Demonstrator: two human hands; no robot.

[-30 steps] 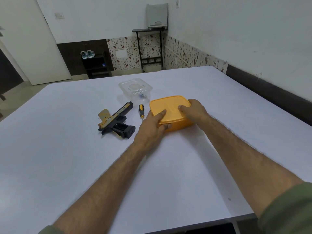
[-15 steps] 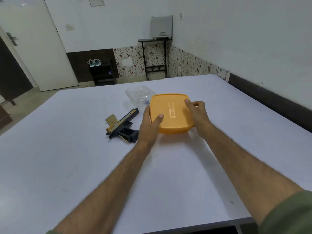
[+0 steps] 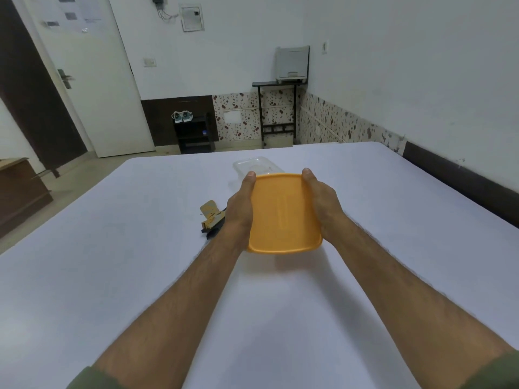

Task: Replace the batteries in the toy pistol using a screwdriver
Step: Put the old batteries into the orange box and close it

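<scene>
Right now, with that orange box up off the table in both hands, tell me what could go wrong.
1. The orange box is held only by its sides, left hand and right hand; if the lid is loose, it could pop off and whatever is inside could spill.
2. The toy pistol lies partly hidden under the left hand, so setting the box down blind could knock it.
3. The clear container sits just behind the box; pushing forward could shove it.

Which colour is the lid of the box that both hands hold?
Orange lid, plain in the head view.
</scene>
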